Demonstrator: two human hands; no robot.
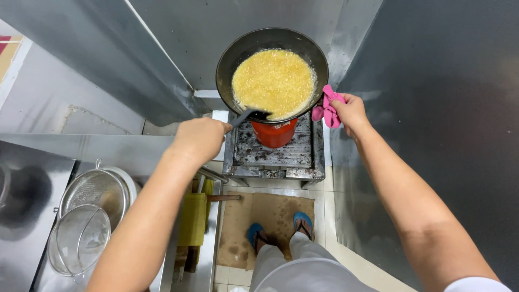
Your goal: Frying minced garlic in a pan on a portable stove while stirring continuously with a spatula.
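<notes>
Hands [201,139] [350,111] at wok [227,59] rim, walls close.

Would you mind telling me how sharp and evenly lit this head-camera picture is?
Head view: the wok and both hands, left hand and right hand, are sharp; wide-angle distortion bends the steel walls outward; soft glare lies on the strainers; the right wall is dim.
</notes>
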